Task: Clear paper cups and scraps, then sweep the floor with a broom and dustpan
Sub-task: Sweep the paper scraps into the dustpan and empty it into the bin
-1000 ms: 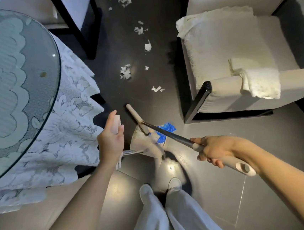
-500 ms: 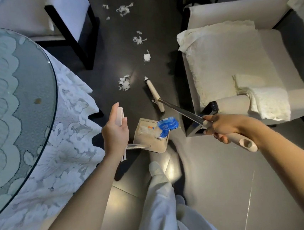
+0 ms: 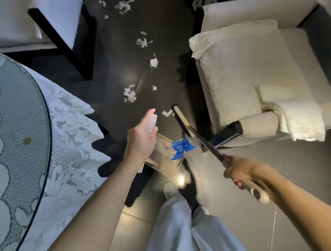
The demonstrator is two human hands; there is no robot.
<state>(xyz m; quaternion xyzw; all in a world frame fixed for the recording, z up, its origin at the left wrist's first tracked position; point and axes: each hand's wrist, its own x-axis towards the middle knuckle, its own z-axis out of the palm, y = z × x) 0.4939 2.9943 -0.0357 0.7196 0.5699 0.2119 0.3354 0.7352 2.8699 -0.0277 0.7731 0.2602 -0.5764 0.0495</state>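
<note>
My left hand grips the white handle of a beige dustpan, which sits low over the dark floor and holds a blue scrap. My right hand grips the broom handle. The beige broom head rests on the floor just right of a small white paper scrap. More torn white scraps lie further ahead: a clump, a piece, another and a far clump.
A round glass table with a lace cloth stands at my left. A cream armchair with a towel over its arm is at the right, a black-framed chair at the far left. My legs and shoes are below.
I stepped forward. The broom head swung out over the floor and now lies beside the nearest scrap. The dustpan moved forward with my left hand.
</note>
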